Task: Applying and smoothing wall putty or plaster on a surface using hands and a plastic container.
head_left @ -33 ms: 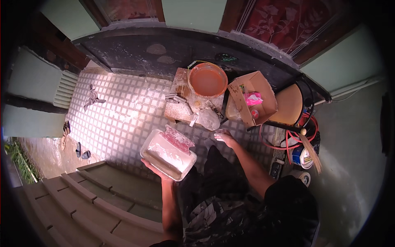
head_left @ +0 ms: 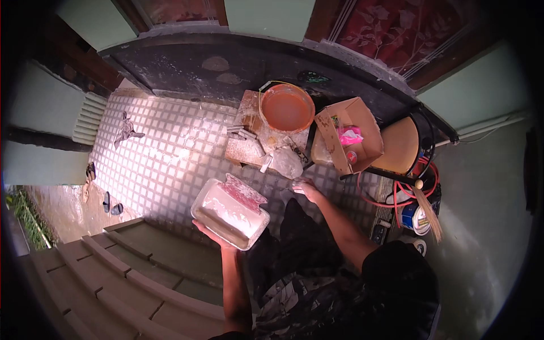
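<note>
My left hand (head_left: 215, 234) holds a pale rectangular tub (head_left: 259, 231) from below at its near left side. White paste (head_left: 224, 205) coats the inside of the tub. Across its far edge lies a flat reddish piece (head_left: 245, 194) smeared with white, perhaps a spreader. To the right, clear of the tub, my right hand (head_left: 306, 190) hangs with whitened fingertips and nothing visible in it. Its fingers look loosely stretched and apart. Just beyond it, a white plastic bag (head_left: 285, 162) sits at the near edge of a low paste-spattered table (head_left: 236, 152).
An orange bucket (head_left: 287, 107) of murky liquid stands on the table. Right of it are an open cardboard box (head_left: 362, 127), a chair (head_left: 401, 146), a red hose (head_left: 368, 198), a broom (head_left: 429, 214) and a paint bucket (head_left: 416, 220). Steps (head_left: 136, 283) descend at lower left; a cloth (head_left: 127, 134) lies on tiles.
My right hand's fingers have shifted slightly and look a little more bent. The tub stays in my left hand, and the whole view has moved a touch.
</note>
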Available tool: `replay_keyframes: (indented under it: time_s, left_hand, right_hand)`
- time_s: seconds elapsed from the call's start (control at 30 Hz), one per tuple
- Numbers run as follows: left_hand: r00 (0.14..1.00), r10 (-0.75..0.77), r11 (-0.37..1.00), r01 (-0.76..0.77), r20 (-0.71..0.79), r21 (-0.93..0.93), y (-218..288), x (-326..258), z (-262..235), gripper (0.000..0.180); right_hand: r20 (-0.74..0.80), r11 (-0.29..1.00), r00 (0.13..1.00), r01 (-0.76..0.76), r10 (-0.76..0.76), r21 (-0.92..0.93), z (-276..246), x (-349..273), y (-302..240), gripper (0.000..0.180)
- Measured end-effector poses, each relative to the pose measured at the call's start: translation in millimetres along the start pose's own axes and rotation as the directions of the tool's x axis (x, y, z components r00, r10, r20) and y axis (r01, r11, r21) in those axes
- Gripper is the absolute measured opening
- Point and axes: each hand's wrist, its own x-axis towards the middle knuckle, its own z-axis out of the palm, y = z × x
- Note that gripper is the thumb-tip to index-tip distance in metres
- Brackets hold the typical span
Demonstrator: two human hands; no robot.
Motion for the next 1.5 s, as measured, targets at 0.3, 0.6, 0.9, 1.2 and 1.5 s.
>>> replay_keyframes:
  time_s: [0.3, 0.6, 0.9, 1.2, 1.5]
  left_hand:
    - [0.948, 0.277, 0.960, -0.264, -0.160, 0.096, -72, -5, -58, 0.077]
    - [0.900, 0.381, 0.923, -0.354, -0.211, 0.153, -79, -9, -38, 0.072]
    - [0.961, 0.095, 0.985, -0.129, -0.261, -0.117, -67, 4, -7, 0.079]
    - [0.872, 0.189, 0.982, -0.175, -0.452, 0.071, -69, 3, -23, 0.084]
    - [0.893, 0.311, 0.938, -0.234, -0.325, 0.254, -90, 9, -42, 0.084]
  right_hand:
    - [-0.213, 0.955, 0.970, -0.054, 0.119, 0.290, 40, 150, -19, 0.023]
    - [0.086, 0.893, 0.893, 0.447, -0.442, -0.052, 46, 89, -106, 0.014]
    - [0.228, 0.837, 0.891, 0.448, -0.392, -0.312, 16, 142, -52, 0.020]
    - [0.565, -0.191, 0.344, 0.705, -0.750, -0.683, 105, 94, -47, 0.018]
    - [0.162, -0.227, 0.960, 0.109, -0.228, -0.968, 124, 206, 28, 0.052]
